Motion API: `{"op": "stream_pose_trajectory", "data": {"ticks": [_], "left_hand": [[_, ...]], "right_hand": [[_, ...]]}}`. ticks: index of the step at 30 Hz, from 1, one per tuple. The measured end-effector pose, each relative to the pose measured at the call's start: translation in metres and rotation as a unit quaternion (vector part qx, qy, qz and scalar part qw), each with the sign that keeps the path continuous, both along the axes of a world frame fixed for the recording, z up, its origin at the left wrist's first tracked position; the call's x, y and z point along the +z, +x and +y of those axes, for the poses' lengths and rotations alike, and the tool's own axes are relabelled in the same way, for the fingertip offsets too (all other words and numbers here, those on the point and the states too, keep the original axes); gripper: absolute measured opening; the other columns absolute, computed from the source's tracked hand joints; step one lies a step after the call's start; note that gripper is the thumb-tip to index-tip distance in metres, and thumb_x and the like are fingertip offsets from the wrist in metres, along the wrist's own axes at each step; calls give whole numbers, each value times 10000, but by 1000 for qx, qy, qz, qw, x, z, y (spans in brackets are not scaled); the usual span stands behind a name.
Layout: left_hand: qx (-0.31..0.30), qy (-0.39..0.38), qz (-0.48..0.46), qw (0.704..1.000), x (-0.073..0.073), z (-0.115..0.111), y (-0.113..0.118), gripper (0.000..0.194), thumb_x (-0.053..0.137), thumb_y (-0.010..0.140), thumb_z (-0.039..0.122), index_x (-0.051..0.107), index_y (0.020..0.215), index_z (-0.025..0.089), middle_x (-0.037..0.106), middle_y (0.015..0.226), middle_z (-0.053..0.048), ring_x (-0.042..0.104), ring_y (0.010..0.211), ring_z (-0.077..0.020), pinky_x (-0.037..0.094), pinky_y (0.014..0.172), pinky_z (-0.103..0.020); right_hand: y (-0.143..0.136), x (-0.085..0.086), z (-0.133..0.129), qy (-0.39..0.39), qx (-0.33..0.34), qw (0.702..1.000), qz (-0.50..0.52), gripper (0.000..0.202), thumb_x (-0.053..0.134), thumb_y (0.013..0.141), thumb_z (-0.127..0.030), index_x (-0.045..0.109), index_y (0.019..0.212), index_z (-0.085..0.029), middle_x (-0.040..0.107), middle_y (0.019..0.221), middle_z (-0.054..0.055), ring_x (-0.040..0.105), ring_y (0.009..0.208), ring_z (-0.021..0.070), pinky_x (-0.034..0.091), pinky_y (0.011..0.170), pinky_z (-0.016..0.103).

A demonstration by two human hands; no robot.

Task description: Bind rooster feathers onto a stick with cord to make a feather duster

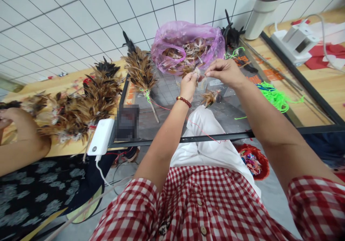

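Note:
My left hand (189,84), with a beaded bracelet (184,101) at the wrist, pinches a small pale feather tuft (198,75). Just right of it, my right hand (225,71) has thumb and forefinger pressed together near the tuft; what lies between them is too small to name. Behind both hands sits a pink plastic bag (215,36) full of brown and white feathers. A small feather bunch (209,98) lies on the dark glass tabletop below my hands. To the left, a tied feather bundle (140,70) on a stick rests on the glass.
At left lie many feather bundles (99,93) beside another person's arm (24,137). A white power bank (101,137) sits at the table edge. Rightward are green strings (277,97), a white bottle (262,14) and a power strip (289,47). A red basket (262,162) stands below.

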State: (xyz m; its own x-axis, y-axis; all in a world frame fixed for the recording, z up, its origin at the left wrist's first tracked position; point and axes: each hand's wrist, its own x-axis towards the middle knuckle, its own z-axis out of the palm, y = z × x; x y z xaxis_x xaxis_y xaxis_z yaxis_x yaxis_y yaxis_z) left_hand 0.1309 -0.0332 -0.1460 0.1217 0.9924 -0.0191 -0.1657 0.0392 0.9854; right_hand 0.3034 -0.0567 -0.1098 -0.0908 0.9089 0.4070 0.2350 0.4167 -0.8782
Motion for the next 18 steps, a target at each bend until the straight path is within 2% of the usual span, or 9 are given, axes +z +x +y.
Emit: {"op": "stream_pose_trajectory", "data": {"ticks": [4, 10, 14, 18], "left_hand": [[-27, -28, -9, 999, 10, -13, 5, 243, 719, 959, 424, 688, 898, 191, 695, 734, 6, 692, 733, -105, 537, 747, -228], [-51, -27, -19, 998, 21, -24, 7, 301, 705, 976, 265, 589, 712, 180, 507, 568, 66, 556, 585, -55, 496, 719, -198], [-71, -16, -14, 997, 20, -23, 6, 330, 686, 989, 253, 561, 693, 179, 470, 565, 76, 514, 564, -48, 492, 710, -193], [-78, 6, -19, 997, 15, -20, 5, 357, 697, 989, 324, 534, 699, 192, 443, 561, 75, 522, 578, -61, 509, 717, -208]], "right_hand": [[-5, -10, 4, 13, -15, 1000, -10, 196, 930, 746, -318, 760, 718, -224, 723, 767, 18, 679, 792, 185, 579, 807, 366], [-7, -18, 7, 50, -55, 997, -27, 181, 905, 762, -296, 739, 734, -230, 704, 784, 14, 662, 837, 194, 557, 830, 376], [-8, -22, 11, 63, -68, 995, -19, 171, 882, 780, -288, 726, 745, -227, 697, 796, 23, 661, 866, 202, 557, 836, 386], [-11, -21, 10, 13, -61, 998, 26, 278, 947, 715, -358, 739, 853, -236, 678, 805, 9, 661, 862, 193, 563, 779, 349]]}}
